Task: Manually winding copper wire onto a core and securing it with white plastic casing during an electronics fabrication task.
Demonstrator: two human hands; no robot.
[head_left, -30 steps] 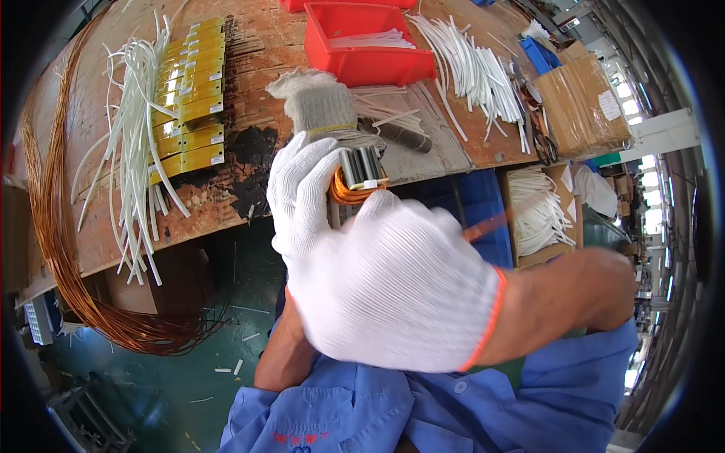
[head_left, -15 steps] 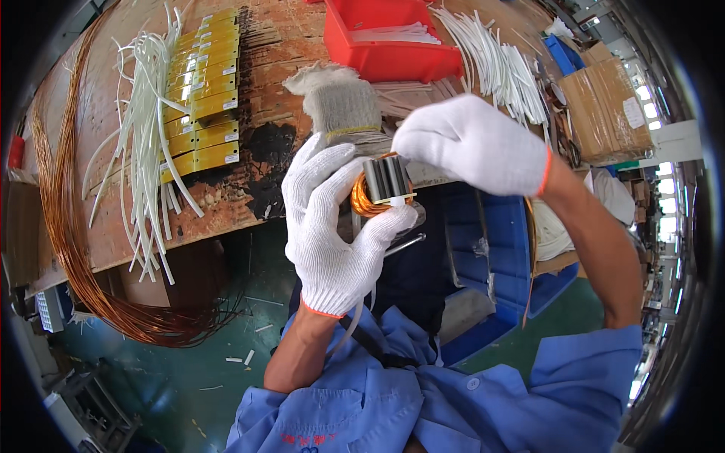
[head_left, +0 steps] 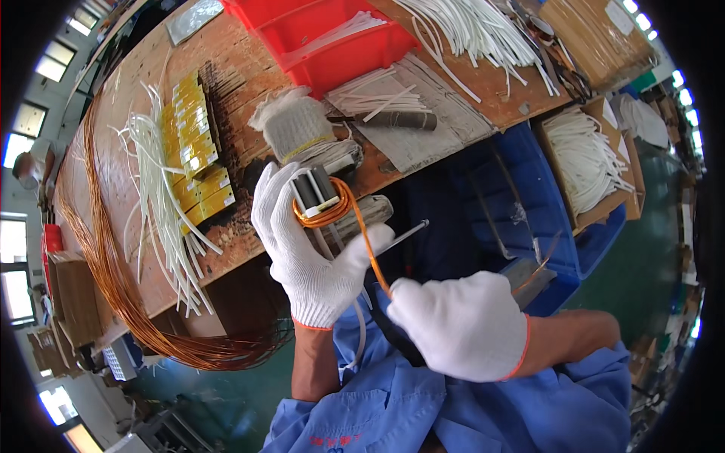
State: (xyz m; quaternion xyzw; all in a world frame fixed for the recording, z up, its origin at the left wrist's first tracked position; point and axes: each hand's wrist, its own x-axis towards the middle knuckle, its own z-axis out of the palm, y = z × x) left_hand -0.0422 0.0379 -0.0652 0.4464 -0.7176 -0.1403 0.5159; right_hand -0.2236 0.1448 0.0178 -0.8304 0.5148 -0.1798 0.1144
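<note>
A scarred wooden tabletop point(head_left: 242, 60) fills the upper left and middle, its near edge slanting up toward the right. Below that edge at the right stands a blue crate point(head_left: 547, 204), with an open cardboard box point(head_left: 634, 181) of white tubing beside it. A long bundle of copper-coloured wire point(head_left: 113, 257) runs down the left side and curves over the edge. At the top sits a red bin point(head_left: 347, 64) with pale strips inside, and a loose bunch of white tubes point(head_left: 147, 151) lies next to a row of yellow-wrapped pieces point(head_left: 192, 128). A pale knit roll point(head_left: 291, 128) rests nearer the middle. Both hands wear white gloves with orange cuffs. The right hand point(head_left: 461, 325) is low and to the right, its grip clenched around an orange wire strand point(head_left: 370, 249); the left hand point(head_left: 310, 257) has its grip on a dark grey core point(head_left: 317, 192), fingers along the left side and thumb stretched out below to the right. That core is held up just in front of the knit roll, near the tabletop's edge, with orange turns looped around its lower part; the strand runs from these down past the left thumb to the right hand. A thin metal rod point(head_left: 408, 235) juts out beside that thumb.
</note>
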